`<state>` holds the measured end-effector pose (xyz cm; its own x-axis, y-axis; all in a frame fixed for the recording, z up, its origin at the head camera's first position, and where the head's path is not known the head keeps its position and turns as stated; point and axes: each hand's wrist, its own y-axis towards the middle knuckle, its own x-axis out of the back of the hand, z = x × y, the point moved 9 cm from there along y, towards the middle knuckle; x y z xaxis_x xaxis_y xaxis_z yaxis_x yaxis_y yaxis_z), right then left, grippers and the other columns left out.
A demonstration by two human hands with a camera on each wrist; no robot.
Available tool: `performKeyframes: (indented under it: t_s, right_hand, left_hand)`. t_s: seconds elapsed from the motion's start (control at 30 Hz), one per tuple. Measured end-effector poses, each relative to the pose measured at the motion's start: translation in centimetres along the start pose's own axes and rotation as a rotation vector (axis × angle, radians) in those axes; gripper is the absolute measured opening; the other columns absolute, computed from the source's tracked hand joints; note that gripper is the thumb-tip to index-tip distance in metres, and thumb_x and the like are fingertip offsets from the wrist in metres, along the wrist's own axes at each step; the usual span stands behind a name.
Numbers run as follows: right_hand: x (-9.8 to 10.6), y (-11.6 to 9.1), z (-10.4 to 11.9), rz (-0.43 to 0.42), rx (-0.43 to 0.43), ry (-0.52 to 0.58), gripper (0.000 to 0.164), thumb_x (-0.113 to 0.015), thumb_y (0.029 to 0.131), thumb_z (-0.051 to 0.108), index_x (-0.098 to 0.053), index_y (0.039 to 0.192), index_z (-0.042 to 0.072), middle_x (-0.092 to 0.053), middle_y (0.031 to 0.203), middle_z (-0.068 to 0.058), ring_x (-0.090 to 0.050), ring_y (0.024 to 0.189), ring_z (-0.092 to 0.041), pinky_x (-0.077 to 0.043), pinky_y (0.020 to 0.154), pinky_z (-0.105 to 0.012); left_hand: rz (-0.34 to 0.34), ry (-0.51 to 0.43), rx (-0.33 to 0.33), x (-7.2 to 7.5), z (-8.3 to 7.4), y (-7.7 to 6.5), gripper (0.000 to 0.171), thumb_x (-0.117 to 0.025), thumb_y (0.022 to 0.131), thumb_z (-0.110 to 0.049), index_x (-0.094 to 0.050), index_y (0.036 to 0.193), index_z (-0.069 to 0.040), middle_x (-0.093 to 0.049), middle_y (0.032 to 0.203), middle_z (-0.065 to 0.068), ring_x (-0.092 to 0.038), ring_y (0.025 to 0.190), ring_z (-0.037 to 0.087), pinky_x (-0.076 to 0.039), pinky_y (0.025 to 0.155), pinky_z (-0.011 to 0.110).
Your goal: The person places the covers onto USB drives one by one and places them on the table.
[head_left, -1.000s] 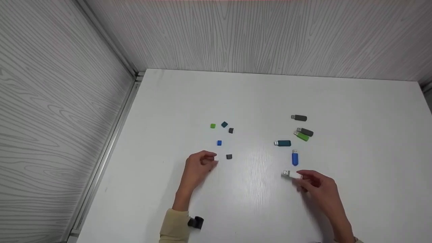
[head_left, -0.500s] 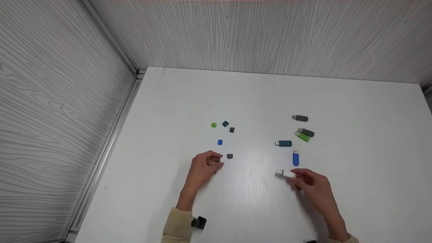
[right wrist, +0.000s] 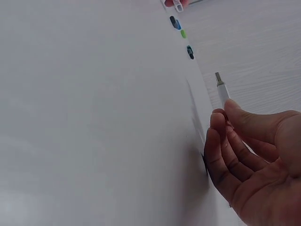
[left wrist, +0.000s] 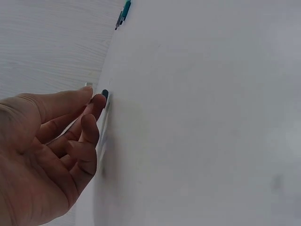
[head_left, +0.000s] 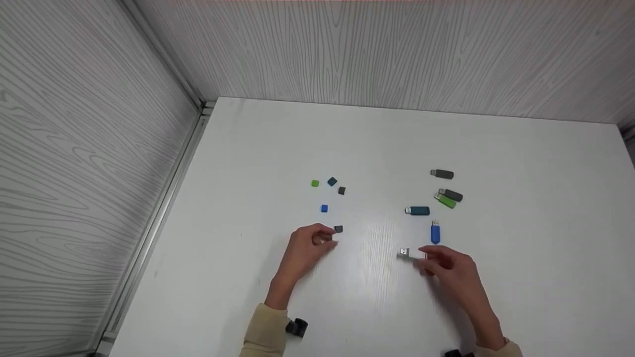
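My right hand pinches a white USB stick between thumb and fingertips, its metal plug pointing left; the right wrist view shows the same stick held just off the table. Facing it, my left hand pinches a small white cap, nearly hidden by the fingertips in the head view. Just beyond the left fingertips lies a dark grey cap. Above it are a blue cap, a green cap, a teal cap and another dark grey cap.
On the right lie uncapped USB sticks: blue, teal, green touching a dark grey one, and another dark grey one farther back. Grey wood-grain panels stand behind and left of the white table.
The right hand has carried the white USB stick leftward. The left hand has moved right with the white cap, narrowing the gap between the hands. The head view has shifted slightly.
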<state>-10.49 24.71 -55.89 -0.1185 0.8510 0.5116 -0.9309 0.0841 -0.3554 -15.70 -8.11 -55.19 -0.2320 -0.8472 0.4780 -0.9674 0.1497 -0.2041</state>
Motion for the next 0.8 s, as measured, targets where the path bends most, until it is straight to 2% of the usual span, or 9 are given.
performKeyframes:
  t_s: [0.3, 0.53, 0.8]
  right_hand:
    - [-1.1, 0.3, 0.7, 0.049, 0.017, 0.056, 0.031, -0.077, 0.097, 0.016, -0.075, 0.127, 0.008, -0.076, 0.101, -0.010, -0.072, 0.080, -0.015, -0.058, 0.075, -0.018]
    - [-1.4, 0.5, 1.3, 0.047, 0.062, 0.028, 0.028, -0.075, 0.097, 0.010, -0.076, 0.125, 0.008, -0.078, 0.103, -0.011, -0.072, 0.080, -0.013, -0.058, 0.074, -0.018]
    - [-1.7, 0.7, 2.0, 0.047, 0.097, 0.005, 0.028, -0.078, 0.096, 0.015, -0.076, 0.124, 0.009, -0.077, 0.101, -0.009, -0.069, 0.079, -0.013, -0.056, 0.070, -0.019]
  left_hand:
    - [0.020, -0.009, -0.020, -0.6, -0.4, 0.1, 0.023, -0.079, 0.095, -0.017, -0.077, 0.117, -0.014, -0.078, 0.105, 0.000, -0.062, 0.086, 0.012, -0.053, 0.082, 0.026]
    - [0.029, -0.005, -0.039, -0.9, -0.7, 0.1, 0.022, -0.079, 0.095, -0.016, -0.077, 0.117, -0.014, -0.079, 0.105, 0.001, -0.062, 0.084, 0.011, -0.051, 0.079, 0.025]
    - [0.000, 0.024, -0.026, -1.2, -0.8, 0.2, 0.023, -0.078, 0.095, -0.015, -0.076, 0.118, -0.016, -0.078, 0.104, -0.001, -0.059, 0.082, 0.011, -0.049, 0.075, 0.023]
